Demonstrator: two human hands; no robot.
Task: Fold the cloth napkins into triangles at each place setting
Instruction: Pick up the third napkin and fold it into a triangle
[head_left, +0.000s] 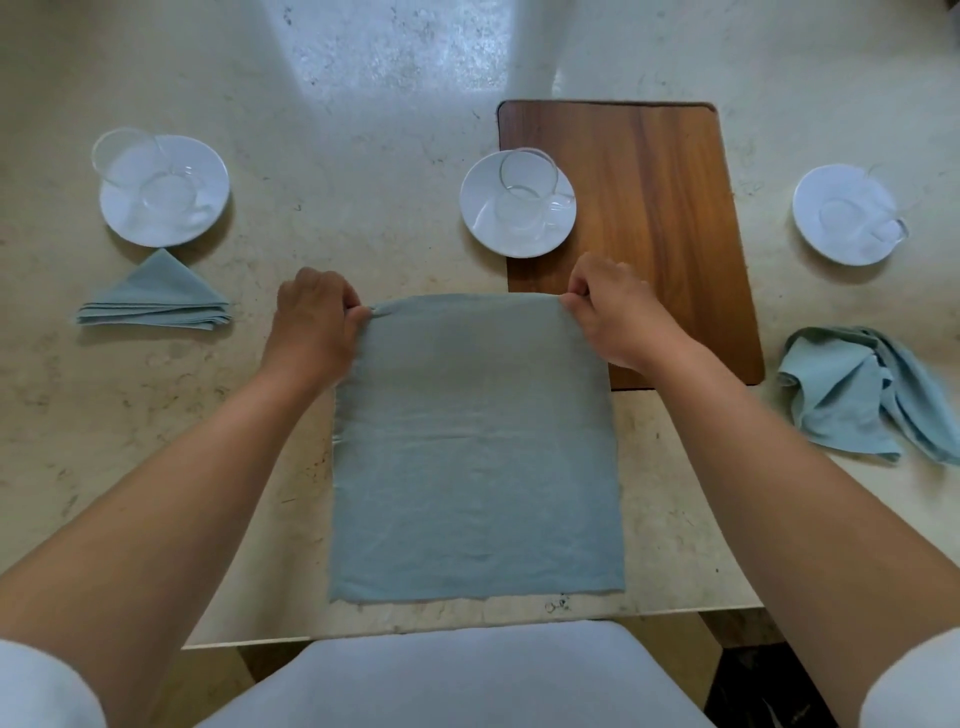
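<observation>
A pale blue cloth napkin (475, 452) lies spread flat as a rectangle on the cream table in front of me. My left hand (314, 325) pinches its far left corner. My right hand (615, 312) pinches its far right corner, over the near edge of a wooden board. At the left setting a blue napkin folded into a triangle (156, 293) lies below its saucer. At the right setting a blue napkin (865, 392) lies crumpled and unfolded.
Three white saucers each carry a clear glass cup: left (165, 189), middle (518, 203), right (847, 221). A wooden board (654, 218) lies under the middle saucer's right side. The table's near edge (415, 631) runs above a white chair seat (457, 680).
</observation>
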